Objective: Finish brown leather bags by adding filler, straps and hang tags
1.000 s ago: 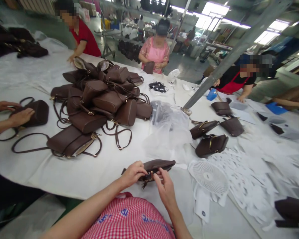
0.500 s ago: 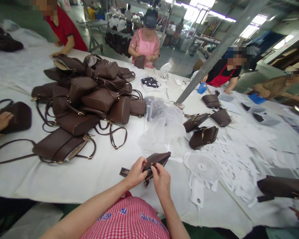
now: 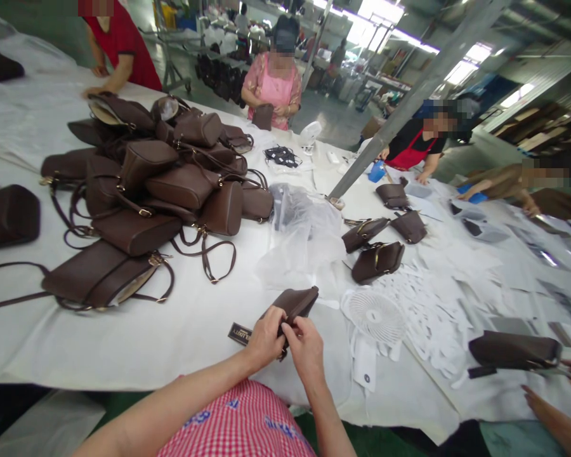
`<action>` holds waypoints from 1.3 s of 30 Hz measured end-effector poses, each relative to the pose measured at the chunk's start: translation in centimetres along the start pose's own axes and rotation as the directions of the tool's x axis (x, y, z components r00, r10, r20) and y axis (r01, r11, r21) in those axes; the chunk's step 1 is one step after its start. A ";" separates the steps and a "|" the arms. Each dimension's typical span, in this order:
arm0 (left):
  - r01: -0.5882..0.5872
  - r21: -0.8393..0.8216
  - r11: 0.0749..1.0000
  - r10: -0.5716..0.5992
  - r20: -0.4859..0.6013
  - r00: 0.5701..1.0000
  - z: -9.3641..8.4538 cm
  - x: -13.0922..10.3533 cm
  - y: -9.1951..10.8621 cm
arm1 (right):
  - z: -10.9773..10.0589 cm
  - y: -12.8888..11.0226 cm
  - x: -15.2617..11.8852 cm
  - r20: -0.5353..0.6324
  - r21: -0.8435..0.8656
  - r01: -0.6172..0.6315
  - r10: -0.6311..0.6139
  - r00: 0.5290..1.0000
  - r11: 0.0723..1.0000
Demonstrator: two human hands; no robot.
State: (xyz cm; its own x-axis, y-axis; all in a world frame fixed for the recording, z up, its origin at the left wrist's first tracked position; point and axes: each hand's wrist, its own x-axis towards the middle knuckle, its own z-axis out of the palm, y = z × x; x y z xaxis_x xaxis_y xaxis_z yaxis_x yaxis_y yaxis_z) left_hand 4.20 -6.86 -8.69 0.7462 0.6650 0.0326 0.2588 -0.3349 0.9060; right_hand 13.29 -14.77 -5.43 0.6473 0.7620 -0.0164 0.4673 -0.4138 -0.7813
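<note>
Near the table's front edge lies a small dark brown leather pouch point(image 3: 295, 302), pointing away to the right. My left hand point(image 3: 266, 336) is closed on its near end. Close beside it, my right hand point(image 3: 305, 346) pinches the same end, thumb and fingers together. The fingertips of both hands meet there and hide what exactly they grip. A black tag with gold lettering point(image 3: 239, 333) sticks out to the left of my left hand. Below the fingers a bit of dark trim shows, too small to make out.
A heap of brown handbags point(image 3: 162, 184) fills the left. Clear plastic bags point(image 3: 304, 235) lie in the middle. To the right are a white fan point(image 3: 374, 317), several small pouches point(image 3: 378, 261) and white scraps point(image 3: 433, 317). A grey post point(image 3: 385, 136) rises from the table. Several co-workers stand around.
My hands have drawn closer together on the pouch's near end, and more of the tag shows. The whole view has shifted a little. At the far left, a co-worker's hand has left a bag.
</note>
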 end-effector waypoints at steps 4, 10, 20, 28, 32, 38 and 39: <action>0.021 -0.002 1.000 -0.021 -0.022 1.000 0.5 0.0 0.1 | -0.2 0.0 -0.6 -0.068 -0.087 -0.042 0.036 0.997 0.995; 0.012 -0.013 1.000 -0.012 0.004 1.000 0.2 0.3 0.1 | -0.4 1.3 -1.2 0.045 0.227 -0.130 0.123 0.991 0.965; 0.077 -0.199 0.977 -0.019 0.276 0.961 -2.5 2.4 -1.1 | -1.7 2.1 1.3 0.367 0.383 -0.101 -0.050 0.929 0.918; 0.036 -0.138 0.990 0.000 0.254 0.967 -3.8 -3.0 -2.8 | -1.1 2.0 1.9 0.394 0.355 -0.096 -0.056 0.917 0.930; 0.006 -0.084 0.996 0.006 0.145 0.989 -1.9 -4.5 -3.0 | -1.4 2.2 1.8 0.414 0.338 -0.090 -0.062 0.908 0.937; -0.207 -0.048 0.977 0.210 0.088 0.974 -1.7 -3.0 -3.3 | -1.7 2.3 1.6 0.448 0.251 -0.043 -0.077 0.891 0.967; -0.266 -0.045 0.963 0.269 0.088 0.959 -1.8 -2.7 -3.3 | -1.8 2.4 1.5 0.440 0.223 -0.025 -0.077 0.894 0.975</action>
State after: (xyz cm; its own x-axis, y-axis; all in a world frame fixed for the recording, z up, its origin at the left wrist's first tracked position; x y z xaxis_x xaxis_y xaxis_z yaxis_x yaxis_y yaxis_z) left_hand 0.23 -6.43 -10.99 0.8392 0.4888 0.2381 0.0232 -0.4697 0.8825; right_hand 16.41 -15.54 -6.17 0.2777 0.9330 -0.2290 0.3049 -0.3117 -0.8999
